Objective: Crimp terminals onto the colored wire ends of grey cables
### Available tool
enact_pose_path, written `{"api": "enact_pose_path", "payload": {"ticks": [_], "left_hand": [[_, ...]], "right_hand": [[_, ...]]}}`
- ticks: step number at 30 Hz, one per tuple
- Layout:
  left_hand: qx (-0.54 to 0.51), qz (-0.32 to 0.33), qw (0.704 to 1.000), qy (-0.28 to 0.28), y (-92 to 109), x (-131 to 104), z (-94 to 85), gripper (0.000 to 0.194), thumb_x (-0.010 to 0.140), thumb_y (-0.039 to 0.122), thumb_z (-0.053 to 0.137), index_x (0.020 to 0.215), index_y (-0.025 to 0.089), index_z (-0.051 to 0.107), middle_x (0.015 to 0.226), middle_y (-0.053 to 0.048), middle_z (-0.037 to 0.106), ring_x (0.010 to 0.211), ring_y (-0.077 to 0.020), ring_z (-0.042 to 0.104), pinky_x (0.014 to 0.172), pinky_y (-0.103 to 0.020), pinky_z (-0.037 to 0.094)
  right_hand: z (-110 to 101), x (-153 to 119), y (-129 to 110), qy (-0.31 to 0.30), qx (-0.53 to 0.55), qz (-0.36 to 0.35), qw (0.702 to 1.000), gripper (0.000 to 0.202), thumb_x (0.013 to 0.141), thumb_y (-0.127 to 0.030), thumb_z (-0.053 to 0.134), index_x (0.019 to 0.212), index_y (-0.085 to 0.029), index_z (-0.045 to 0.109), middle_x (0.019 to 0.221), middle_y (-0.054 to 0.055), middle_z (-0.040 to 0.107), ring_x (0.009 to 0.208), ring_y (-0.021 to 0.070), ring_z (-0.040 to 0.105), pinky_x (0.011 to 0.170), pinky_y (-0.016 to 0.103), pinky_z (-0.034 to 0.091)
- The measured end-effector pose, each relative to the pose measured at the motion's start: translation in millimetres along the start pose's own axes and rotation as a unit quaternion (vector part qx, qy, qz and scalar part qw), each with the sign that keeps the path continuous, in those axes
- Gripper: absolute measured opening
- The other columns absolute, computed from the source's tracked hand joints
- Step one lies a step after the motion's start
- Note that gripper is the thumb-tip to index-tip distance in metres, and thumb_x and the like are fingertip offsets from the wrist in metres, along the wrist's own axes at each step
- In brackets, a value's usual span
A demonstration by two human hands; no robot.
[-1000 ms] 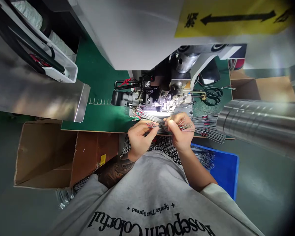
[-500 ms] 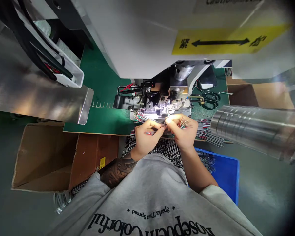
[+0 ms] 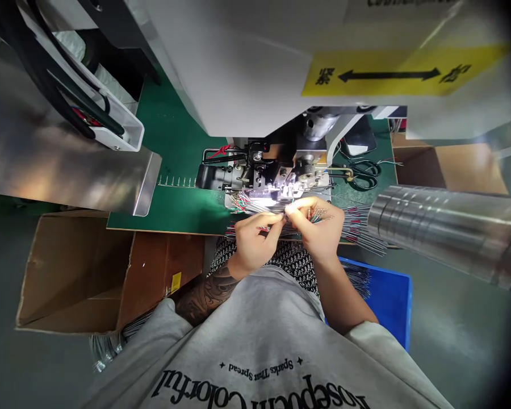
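My left hand [image 3: 255, 241] is closed in a pinch, its fingertips meeting those of my right hand [image 3: 322, 230] in front of the lit crimping machine [image 3: 281, 176]. Between them is a thin grey cable, mostly hidden by the fingers. Red, green and white wire ends [image 3: 317, 215] fan out beside my right hand's curled fingers. Beneath and behind both hands lie more grey cables [image 3: 355, 221] with coloured ends. Another cluster of coloured wire ends [image 3: 241, 203] rests at the machine's base. A strip of metal terminals [image 3: 176, 182] runs into the machine from the left.
Black-handled scissors [image 3: 364, 175] lie right of the machine on the green tabletop [image 3: 174, 210]. A metal tube [image 3: 443, 230] juts in from the right. Below the table edge are a blue bin [image 3: 392, 301] and an open cardboard box [image 3: 76, 272]. The white machine housing [image 3: 238, 68] hangs overhead.
Both hands stay pinched at nearly the same spot, with small finger shifts. My left fingertips have moved slightly closer to the right ones. The view has shifted slightly.
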State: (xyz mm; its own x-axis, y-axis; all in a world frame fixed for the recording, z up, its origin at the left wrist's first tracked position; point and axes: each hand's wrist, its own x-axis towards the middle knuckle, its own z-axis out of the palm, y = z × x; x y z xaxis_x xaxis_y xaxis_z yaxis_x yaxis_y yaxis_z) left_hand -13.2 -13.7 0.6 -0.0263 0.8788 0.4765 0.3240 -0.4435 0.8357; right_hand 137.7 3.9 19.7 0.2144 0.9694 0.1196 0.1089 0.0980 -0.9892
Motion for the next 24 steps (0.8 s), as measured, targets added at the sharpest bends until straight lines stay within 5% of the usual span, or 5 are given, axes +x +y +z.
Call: {"api": "enact_pose_path", "payload": {"ticks": [4,8,13,18,24], "left_hand": [[0.002,0.035,0.999,-0.036,1,1,-2.9,0.019,0.099,0.011,0.075,0.086,0.021,0.086,0.084,-0.005,0.086,0.076,-0.0171,0.081,0.074,-0.027,0.064],[0.012,-0.012,1.0,-0.023,4,1,-2.9,0.024,0.1,0.018,0.074,0.078,0.02,0.084,0.076,-0.004,0.083,0.069,-0.0173,0.079,0.069,-0.028,0.063],[0.003,-0.087,0.996,-0.009,13,4,-1.2,0.014,0.099,0.023,0.079,0.092,0.019,0.09,0.08,-0.007,0.087,0.068,-0.0204,0.082,0.075,-0.031,0.067],[-0.003,-0.083,0.996,0.016,13,7,2.9,0.009,0.095,0.022,0.081,0.093,0.018,0.09,0.079,-0.008,0.087,0.066,-0.0223,0.083,0.077,-0.034,0.069],[0.012,-0.114,0.993,0.04,11,5,7.3,0.012,0.095,0.029,0.081,0.094,0.022,0.091,0.076,-0.005,0.087,0.058,-0.0208,0.08,0.071,-0.034,0.07]], "right_hand": [[3,3,-6,-0.046,-0.002,0.027,0.999,0.018,0.082,-0.031,0.088,0.071,-0.025,0.075,0.059,-0.006,0.06,0.054,0.0124,0.049,0.054,0.03,0.045],[-3,12,-13,-0.124,-0.01,0.074,0.989,0.027,0.079,-0.038,0.093,0.065,-0.025,0.073,0.057,-0.006,0.059,0.055,0.0128,0.047,0.052,0.03,0.045],[-6,14,-12,-0.071,0.009,0.077,0.994,0.047,0.083,-0.048,0.092,0.054,-0.026,0.063,0.05,-0.005,0.051,0.051,0.0134,0.044,0.049,0.031,0.039],[-3,10,-15,-0.02,0.011,0.076,0.997,0.046,0.087,-0.053,0.091,0.058,-0.025,0.067,0.051,-0.003,0.053,0.049,0.0138,0.044,0.047,0.032,0.04],[-17,11,-15,-0.078,-0.047,0.08,0.993,0.049,0.092,-0.045,0.09,0.054,-0.023,0.065,0.05,-0.003,0.056,0.049,0.0125,0.048,0.045,0.029,0.045]]}}
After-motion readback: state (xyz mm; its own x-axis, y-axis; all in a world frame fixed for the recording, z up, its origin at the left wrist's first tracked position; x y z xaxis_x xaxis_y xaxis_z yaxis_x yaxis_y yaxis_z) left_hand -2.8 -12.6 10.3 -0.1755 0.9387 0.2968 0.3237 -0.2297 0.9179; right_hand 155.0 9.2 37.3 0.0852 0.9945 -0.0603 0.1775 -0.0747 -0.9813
